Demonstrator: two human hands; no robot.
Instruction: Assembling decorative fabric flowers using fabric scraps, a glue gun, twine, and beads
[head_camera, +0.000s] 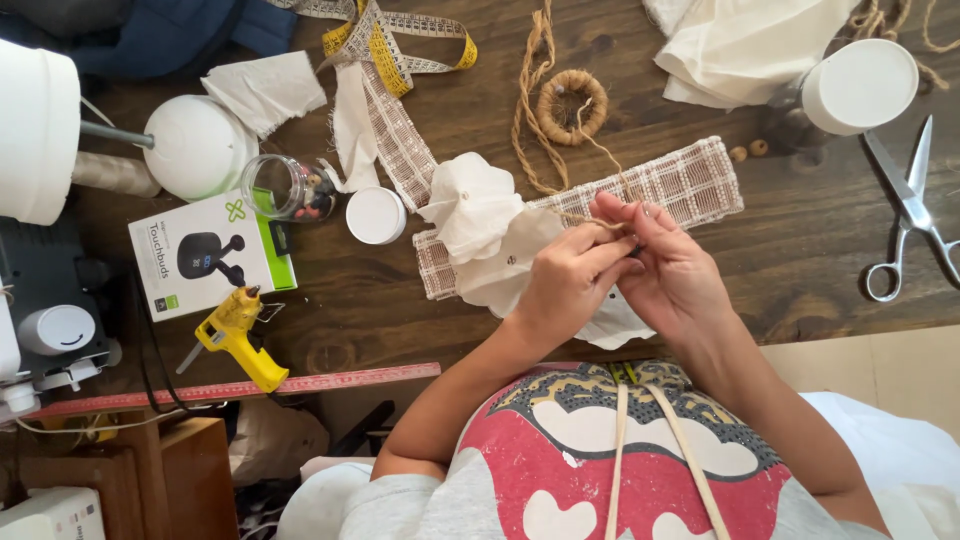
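A: What are the hands doing?

B: The left hand (572, 283) and right hand (672, 275) meet over the worktop (800, 260). Both sets of fingers are pressed together, pinching a strand of twine (560, 212) — the left fingers (612, 248) curl in from one side, the right fingers (634, 215) close on it from the other.

A: And where does the twine go?

B: It runs from the fingers off to their left, to a gathered white cloth (478, 212) lying just beyond the left knuckles. More cloth spreads under both hands.

A: What lies beneath?

B: A checked woven strip (690, 185), stretching out on both sides of the fingers — touching the cloth.

A: Anything farther out?

B: Past the fingertips, a twine-wrapped ring (572, 105) with loose twine beside it. Well to the right of the fingers, scissors (915, 210) and a white lidded tub (860, 85), with two beads (749, 151) between. Well to the left, a white lid (376, 215), an open jar (290, 187), a boxed pair of earbuds (208, 252) and a yellow glue gun (238, 335). A tape measure (395, 45) lies far beyond.
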